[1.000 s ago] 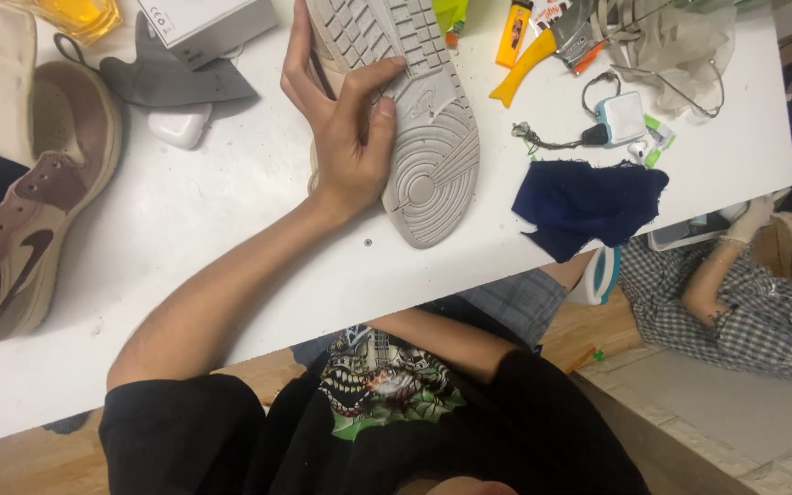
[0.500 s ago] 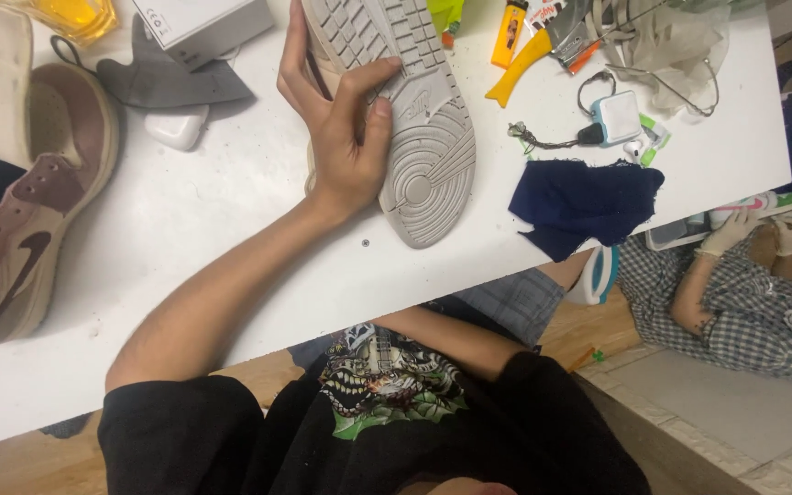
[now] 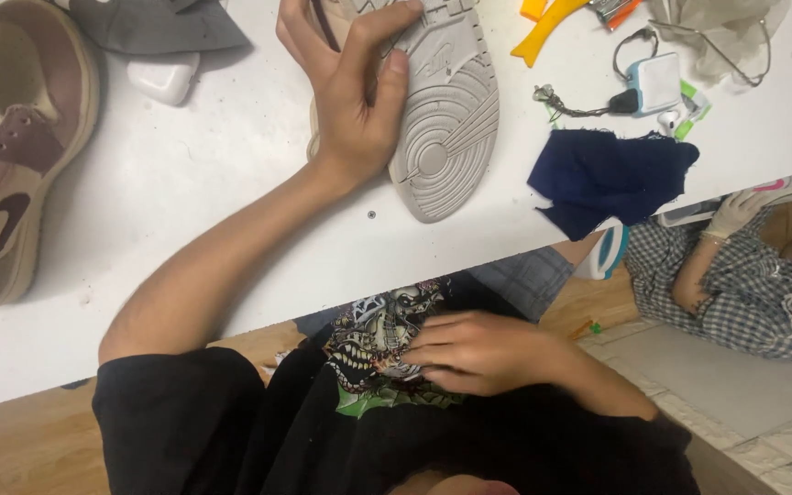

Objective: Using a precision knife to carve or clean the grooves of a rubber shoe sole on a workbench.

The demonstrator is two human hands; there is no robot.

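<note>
Since half a second ago the right hand point(image 3: 469, 353) has come into view, now lying against the printed black shirt point(image 3: 378, 353) below the table edge, where before only the shirt showed. Its fingers are close together and gently bent, fingertips touching the skull print; whether they pinch any of the cloth cannot be told.

Up on the table, the left hand point(image 3: 355, 101) keeps its grip on the upturned grey shoe sole point(image 3: 446, 119). The fingers curl over the sole's near edge, with the fingertips pressing on the ridged tread, while the thumb side runs off along the shoe's other flank. The sole lies tread-up on the white table point(image 3: 231, 211), its round heel pattern pointing toward the table's near edge, its toe end cut off by the top of the frame.

Just right of the sole lies a crumpled navy cloth point(image 3: 607, 174), partly hanging over the table edge. Beyond it sit a small white charger with a cable point(image 3: 657, 82) and an orange plastic tool point(image 3: 552, 27). Well to the left rests a brown and tan sneaker point(image 3: 11, 174), with a grey insole point(image 3: 158, 23) and a small white case point(image 3: 165, 78) near it.

At the far right, beneath the table, another person in a checked shirt point(image 3: 744, 293) sits on the floor.
</note>
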